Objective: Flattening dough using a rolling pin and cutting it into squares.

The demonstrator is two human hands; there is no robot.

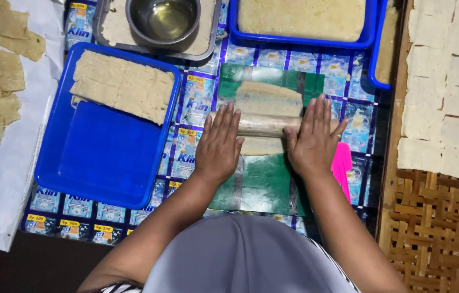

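Head view, nearest first: I see both hands flat, fingers spread, palms pressing a pale roller point(264, 125). Left hand point(219, 144) covers its left end, right hand point(313, 138) its right end, so I cannot make out where the ends stop. Its long axis runs left to right, across a green sheet point(256, 184) with a strip of thin dough point(266, 97) on the table. A pink scraper point(342, 163) is half hidden by the right wrist. Farther out sit three blue trays, the nearest point(104, 157) holding stacked dough sheets, and one steel bowl point(164, 21) of oil; the far trays are cut off.
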